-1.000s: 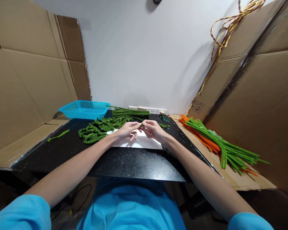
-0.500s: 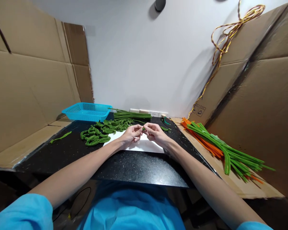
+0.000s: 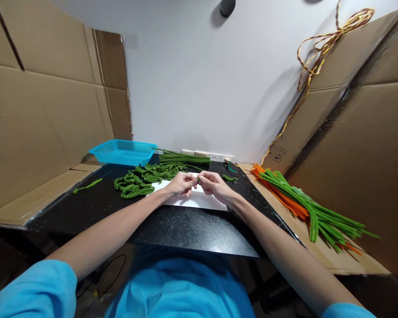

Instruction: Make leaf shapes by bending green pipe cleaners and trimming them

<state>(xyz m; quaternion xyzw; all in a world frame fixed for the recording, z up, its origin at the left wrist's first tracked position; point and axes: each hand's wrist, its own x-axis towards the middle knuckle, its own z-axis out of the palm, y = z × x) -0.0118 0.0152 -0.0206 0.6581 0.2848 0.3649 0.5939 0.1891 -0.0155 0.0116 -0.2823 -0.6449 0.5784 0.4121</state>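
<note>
Over a white sheet of paper (image 3: 199,201), my left hand (image 3: 181,184) and my right hand (image 3: 215,184) meet fingertip to fingertip. Both are closed in a pinch on a small piece of green pipe cleaner (image 3: 198,179), mostly hidden by the fingers. To the left of the paper lies a pile of looped green pipe cleaners (image 3: 135,190). Behind the hands rests a bundle of straight dark green pipe cleaners (image 3: 185,159). A short curved green piece (image 3: 229,178) lies just right of my right hand.
A blue plastic basket (image 3: 124,160) stands at the back left. Bright green stems (image 3: 318,212) and orange stems (image 3: 287,204) lie on cardboard at the right. A flat green strip (image 3: 87,186) is on the black table (image 3: 192,232). Cardboard walls (image 3: 53,110) flank both sides.
The view has shifted slightly, moving the surroundings a little to the right. Both hands keep their pinch on the green piece, with only slight finger movement.
</note>
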